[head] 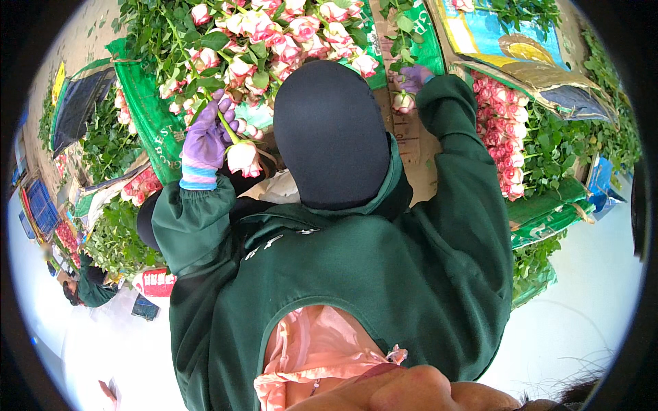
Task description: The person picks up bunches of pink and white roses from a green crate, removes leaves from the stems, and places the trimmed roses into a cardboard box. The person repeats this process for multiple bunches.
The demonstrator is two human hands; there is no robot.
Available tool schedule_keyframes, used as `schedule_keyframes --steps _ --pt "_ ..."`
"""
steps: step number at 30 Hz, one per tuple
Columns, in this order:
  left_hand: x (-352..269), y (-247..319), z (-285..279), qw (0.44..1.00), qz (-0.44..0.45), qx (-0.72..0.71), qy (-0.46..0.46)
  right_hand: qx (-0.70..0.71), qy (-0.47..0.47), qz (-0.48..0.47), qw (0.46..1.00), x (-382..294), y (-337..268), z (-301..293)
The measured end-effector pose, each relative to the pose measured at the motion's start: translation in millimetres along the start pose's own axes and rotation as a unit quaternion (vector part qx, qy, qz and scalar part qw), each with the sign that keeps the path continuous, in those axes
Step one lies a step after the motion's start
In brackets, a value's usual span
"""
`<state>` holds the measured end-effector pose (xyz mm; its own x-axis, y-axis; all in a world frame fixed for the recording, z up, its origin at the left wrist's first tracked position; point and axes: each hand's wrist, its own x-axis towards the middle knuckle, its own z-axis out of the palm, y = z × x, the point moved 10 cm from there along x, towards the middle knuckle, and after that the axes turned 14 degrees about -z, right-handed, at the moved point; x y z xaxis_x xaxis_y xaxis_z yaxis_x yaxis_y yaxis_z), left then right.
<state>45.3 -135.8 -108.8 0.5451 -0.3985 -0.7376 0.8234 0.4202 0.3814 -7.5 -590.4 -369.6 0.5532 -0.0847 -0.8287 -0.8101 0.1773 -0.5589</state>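
My left hand (204, 134), in a purple glove with a striped cuff, is closed around the green stem of a white-and-pink rose (244, 158). The bloom hangs just below the fingers. Beyond it lies a large heap of pink-edged roses (288, 38) with leafy stems. My right hand (413, 78), also gloved in purple, grips a second rose (403, 103) near its bloom; its leafy stem (404, 25) runs away from me over cardboard and green sheeting. Part of the right fingers is hidden by the leaves and sleeve.
Between my arms rises a dark-clothed knee (334, 133). A packed bundle of roses (501, 136) lies at right, partly wrapped in printed sheeting (545, 82). Green sheeting (149, 123) stands at left beside more stems (108, 138). A co-worker (92, 287) is farther left.
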Motion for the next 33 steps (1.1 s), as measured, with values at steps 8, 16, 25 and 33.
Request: schedule_keyframes --steps 8,16,25,33 --pt "-5.3 0.4 9.1 1.0 0.003 -0.003 -0.007 -0.182 0.038 -0.204 0.961 -28.1 -37.5 6.0" --pt "-2.0 -3.9 0.9 0.999 0.009 0.021 0.045 0.229 0.119 -0.519 0.815 -126.6 -105.9 29.3" --pt "9.3 -6.3 18.8 0.999 0.004 -0.006 0.052 0.368 0.4 -0.542 0.641 -13.6 -297.2 -231.1" --pt "7.4 -8.8 4.4 0.993 0.008 -0.044 0.105 0.186 0.532 -0.371 0.738 16.1 -248.1 -260.6"
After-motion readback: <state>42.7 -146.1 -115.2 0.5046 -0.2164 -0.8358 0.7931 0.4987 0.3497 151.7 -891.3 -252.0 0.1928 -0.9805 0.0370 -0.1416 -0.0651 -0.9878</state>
